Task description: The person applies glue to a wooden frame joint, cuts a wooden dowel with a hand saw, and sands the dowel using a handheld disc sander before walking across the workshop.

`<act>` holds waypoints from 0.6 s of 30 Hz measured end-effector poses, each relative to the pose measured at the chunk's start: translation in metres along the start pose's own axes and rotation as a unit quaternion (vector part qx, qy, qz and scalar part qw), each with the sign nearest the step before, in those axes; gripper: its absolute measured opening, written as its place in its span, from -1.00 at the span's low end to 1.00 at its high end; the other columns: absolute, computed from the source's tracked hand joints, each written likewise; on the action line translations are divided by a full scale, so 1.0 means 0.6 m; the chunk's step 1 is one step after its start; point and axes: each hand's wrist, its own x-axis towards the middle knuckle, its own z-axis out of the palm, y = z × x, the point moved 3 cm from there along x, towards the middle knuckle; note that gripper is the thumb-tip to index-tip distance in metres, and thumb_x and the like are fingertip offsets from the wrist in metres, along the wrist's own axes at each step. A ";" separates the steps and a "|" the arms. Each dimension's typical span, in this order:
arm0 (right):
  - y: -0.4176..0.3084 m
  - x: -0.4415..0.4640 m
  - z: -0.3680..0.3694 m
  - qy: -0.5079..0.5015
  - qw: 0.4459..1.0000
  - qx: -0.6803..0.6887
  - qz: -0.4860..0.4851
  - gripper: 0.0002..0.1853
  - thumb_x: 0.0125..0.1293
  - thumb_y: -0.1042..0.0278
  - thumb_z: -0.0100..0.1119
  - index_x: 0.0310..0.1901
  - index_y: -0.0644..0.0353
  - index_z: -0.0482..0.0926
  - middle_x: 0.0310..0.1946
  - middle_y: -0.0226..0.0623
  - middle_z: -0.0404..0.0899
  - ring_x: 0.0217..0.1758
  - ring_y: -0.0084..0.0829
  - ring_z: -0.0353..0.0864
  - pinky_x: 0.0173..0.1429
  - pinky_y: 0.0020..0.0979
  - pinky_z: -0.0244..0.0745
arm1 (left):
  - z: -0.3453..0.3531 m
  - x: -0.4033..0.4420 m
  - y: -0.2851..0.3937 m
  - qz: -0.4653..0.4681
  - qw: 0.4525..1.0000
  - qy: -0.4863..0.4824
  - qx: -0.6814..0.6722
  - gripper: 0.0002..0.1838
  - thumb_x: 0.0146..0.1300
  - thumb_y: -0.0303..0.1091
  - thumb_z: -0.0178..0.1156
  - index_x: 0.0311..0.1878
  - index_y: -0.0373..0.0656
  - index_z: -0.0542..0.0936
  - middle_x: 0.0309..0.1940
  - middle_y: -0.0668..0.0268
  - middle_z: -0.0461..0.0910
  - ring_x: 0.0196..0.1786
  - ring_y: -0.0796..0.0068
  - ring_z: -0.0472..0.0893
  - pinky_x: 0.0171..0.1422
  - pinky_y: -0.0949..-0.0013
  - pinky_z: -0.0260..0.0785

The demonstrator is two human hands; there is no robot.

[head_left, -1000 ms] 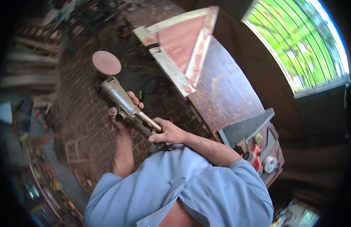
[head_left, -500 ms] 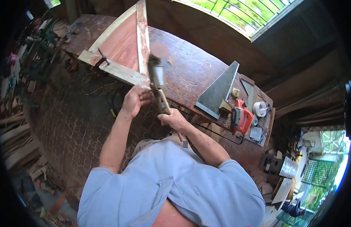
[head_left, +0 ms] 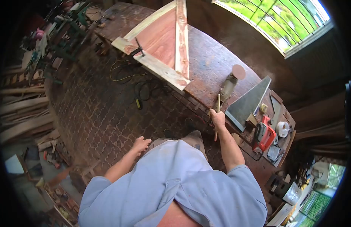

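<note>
My right hand is closed around a thin wooden stick, which pokes out above and below the fist. An angle grinder with a round sanding disc is at the workbench top, disc end away from me. Its rear end meets my right hand; whether the fingers also grip it I cannot tell. Low beside my trousers hangs my left hand, holding nothing, fingers loosely bent and apart. Farther up the bench lies a wooden panel in a pale frame, with a black clamp on its near rail.
The workbench carries a dark triangular board, a red power tool, a tape roll and a white tub at right. Cables lie on the paved floor. Timber is stacked at left.
My right hand has carried the grinder and stick rightward, away from the framed panel toward the triangular board. My left hand has dropped from the panel's corner to beside my body. The view has shifted.
</note>
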 end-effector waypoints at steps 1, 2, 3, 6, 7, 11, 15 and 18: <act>-0.005 0.009 0.002 0.011 0.998 -0.060 0.001 -0.48 0.20 -0.10 0.45 -0.29 0.36 0.73 -0.50 -0.24 0.70 -0.44 -0.38 0.68 -0.26 -0.25 0.58 | 0.001 -0.006 0.003 -0.015 0.999 -0.022 0.038 0.01 0.27 -0.12 0.39 0.62 -0.52 0.17 -0.01 0.06 0.73 -0.11 0.39 0.67 -0.15 0.33 0.57; -0.006 0.014 0.001 0.001 0.996 -0.087 0.010 -0.43 0.18 -0.16 0.45 -0.29 0.36 0.73 -0.51 -0.22 0.69 -0.44 -0.34 0.69 -0.26 -0.22 0.58 | 0.007 -0.011 0.009 -0.017 0.999 -0.019 0.029 0.01 0.27 -0.12 0.39 0.62 -0.52 0.17 -0.01 0.06 0.73 -0.11 0.39 0.67 -0.15 0.33 0.57; -0.025 0.001 -0.009 -0.017 0.996 -0.081 0.026 -0.43 0.18 -0.16 0.46 -0.30 0.36 0.73 -0.51 -0.23 0.69 -0.44 -0.34 0.69 -0.26 -0.21 0.58 | 0.013 -0.005 0.010 0.032 0.998 0.004 0.059 -0.01 0.26 -0.11 0.39 0.59 -0.53 0.21 0.05 0.01 0.73 0.01 0.29 0.70 0.01 0.30 0.58; -0.031 -0.017 -0.026 -0.031 0.996 -0.083 0.021 -0.47 0.21 -0.16 0.49 -0.38 0.27 0.68 -0.56 -0.33 0.60 -0.52 -0.41 0.59 -0.38 -0.24 0.47 | 0.029 0.002 0.036 0.087 0.989 0.031 0.112 -0.07 0.23 -0.08 0.38 0.52 -0.55 0.34 0.18 -0.13 0.71 0.28 0.12 0.69 0.33 0.22 0.53; -0.027 -0.016 -0.028 -0.029 0.996 -0.083 0.022 -0.50 0.23 -0.15 0.50 -0.42 0.21 0.63 -0.60 -0.43 0.52 -0.62 -0.47 0.48 -0.49 -0.28 0.37 | 0.035 0.012 0.039 0.086 0.992 0.017 0.090 -0.08 0.23 -0.07 0.37 0.52 -0.53 0.35 0.15 -0.13 0.73 0.25 0.14 0.70 0.30 0.21 0.55; 0.003 -0.014 -0.044 -0.009 0.995 -0.088 0.052 -0.38 0.21 -0.28 0.51 -0.33 0.30 0.73 -0.48 -0.22 0.72 -0.42 -0.31 0.70 -0.24 -0.19 0.57 | 0.041 0.011 0.047 0.081 0.997 0.010 0.017 -0.16 0.30 -0.10 0.35 0.49 -0.52 0.38 -0.24 0.19 0.77 -0.25 0.41 0.68 -0.18 0.22 0.54; -0.003 -0.028 -0.058 -0.001 0.993 -0.103 0.056 -0.39 0.15 -0.29 0.56 -0.31 0.25 0.74 -0.47 -0.22 0.73 -0.39 -0.25 0.75 -0.19 -0.17 0.61 | 0.042 0.048 0.018 0.115 0.993 0.018 -0.023 -0.19 0.30 -0.21 0.37 0.46 -0.61 0.36 -0.22 0.17 0.76 -0.16 0.45 0.68 0.05 0.32 0.54; -0.026 -0.048 -0.057 -0.021 0.995 -0.079 0.062 -0.52 0.28 -0.15 0.54 -0.42 0.12 0.61 -0.62 -0.40 0.55 -0.61 -0.46 0.54 -0.53 -0.32 0.41 | 0.034 0.087 -0.016 0.119 0.992 0.011 0.030 -0.24 0.31 -0.19 0.39 0.41 -0.57 0.42 -0.26 0.19 0.72 -0.29 0.46 0.64 -0.14 0.29 0.53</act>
